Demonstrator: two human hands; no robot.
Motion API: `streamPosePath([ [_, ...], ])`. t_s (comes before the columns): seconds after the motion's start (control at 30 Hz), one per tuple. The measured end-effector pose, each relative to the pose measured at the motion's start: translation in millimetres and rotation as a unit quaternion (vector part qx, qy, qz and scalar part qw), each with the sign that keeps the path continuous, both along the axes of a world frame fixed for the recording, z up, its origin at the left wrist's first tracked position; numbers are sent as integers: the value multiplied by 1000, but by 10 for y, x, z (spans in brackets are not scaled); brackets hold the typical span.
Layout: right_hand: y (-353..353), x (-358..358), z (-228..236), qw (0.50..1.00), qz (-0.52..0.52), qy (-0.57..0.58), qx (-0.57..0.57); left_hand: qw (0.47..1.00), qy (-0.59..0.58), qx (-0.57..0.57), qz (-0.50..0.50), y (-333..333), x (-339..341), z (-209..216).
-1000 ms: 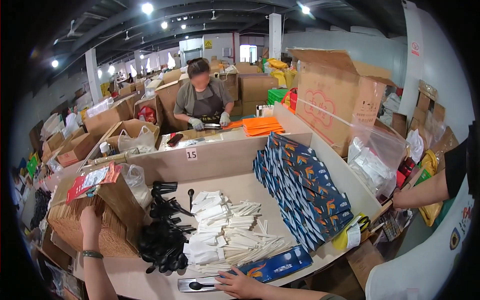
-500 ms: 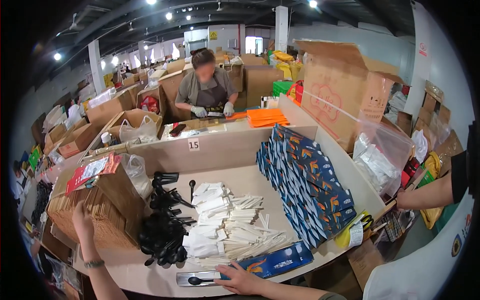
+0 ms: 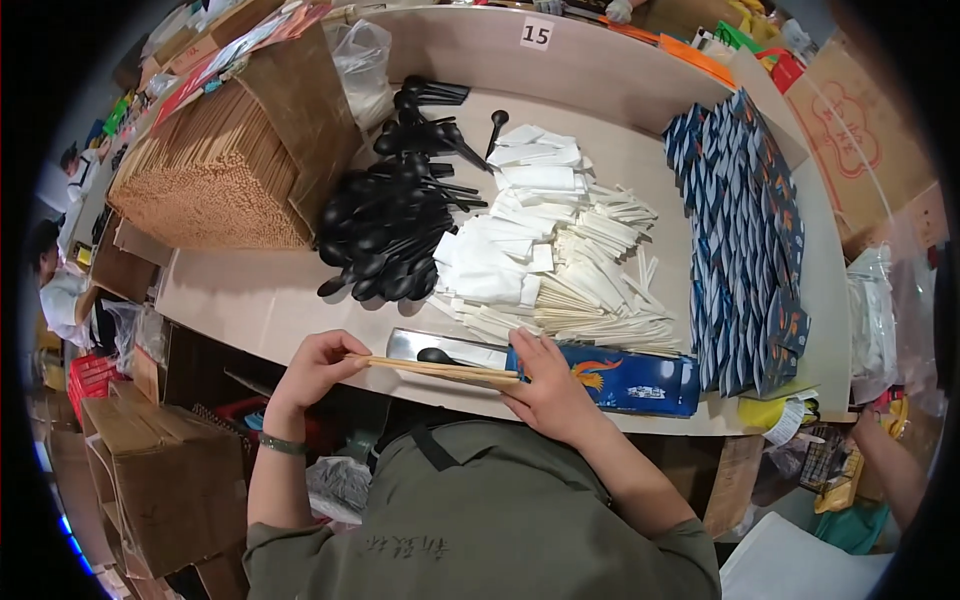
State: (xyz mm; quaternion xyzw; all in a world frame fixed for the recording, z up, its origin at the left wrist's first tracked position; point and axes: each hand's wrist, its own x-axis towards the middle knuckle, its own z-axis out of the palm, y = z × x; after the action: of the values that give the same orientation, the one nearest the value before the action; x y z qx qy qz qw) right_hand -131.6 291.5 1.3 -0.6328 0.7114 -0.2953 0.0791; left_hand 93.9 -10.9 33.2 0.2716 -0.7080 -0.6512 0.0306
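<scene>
My left hand (image 3: 325, 368) pinches the left ends of a few pale wooden chopsticks (image 3: 430, 370). They reach rightward, with their other ends at the fingers of my right hand (image 3: 548, 388). That hand grips a long blue printed packet (image 3: 640, 380) near its open end, at the table's near edge. On the packet's silvery flap (image 3: 405, 345) lies a black spoon (image 3: 437, 356), partly behind the chopsticks. Beyond sit a heap of black spoons (image 3: 385, 225), white napkins (image 3: 495, 260) and slim paper-wrapped pieces (image 3: 600, 285). A block of chopsticks (image 3: 215, 170) fills the box at left.
Overlapping blue packets (image 3: 740, 260) cover the table's right side. A raised panel (image 3: 450, 45) bounds the far edge. A yellow item (image 3: 770, 412) lies at the right corner. Cardboard boxes (image 3: 165, 480) stand below left, and another person's arm (image 3: 890, 460) shows at right.
My view has tipped down. My left hand has come from the chopstick block to the packet's open end, bringing chopsticks. My right hand stays on the packet.
</scene>
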Motion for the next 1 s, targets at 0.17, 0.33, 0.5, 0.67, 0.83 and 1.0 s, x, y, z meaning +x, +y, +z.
streamPosePath([
  [0.17, -12, 22, 27, 1000, 1, 5, -5, 986, -89, -128, -52, -230, -122, -78],
  [0.33, -18, 86, 21, 998, -6, 40, -54, 988, -51, -138, -35, 562, -619, -133],
  [0.5, -76, 112, -110, 997, -40, 11, -59, 896, -14, -441, 50, 1011, -786, -217],
  [0.67, 7, 188, 33, 995, -84, 46, -19, 896, -29, -441, 48, 1051, -816, -190],
  [0.83, 16, 124, -18, 997, -66, 17, -49, 961, 19, -276, -17, 1235, -914, -302],
  [1.0, -23, 45, -228, 998, -27, 22, -60, 980, 41, 161, -111, 1255, -1115, -502],
])
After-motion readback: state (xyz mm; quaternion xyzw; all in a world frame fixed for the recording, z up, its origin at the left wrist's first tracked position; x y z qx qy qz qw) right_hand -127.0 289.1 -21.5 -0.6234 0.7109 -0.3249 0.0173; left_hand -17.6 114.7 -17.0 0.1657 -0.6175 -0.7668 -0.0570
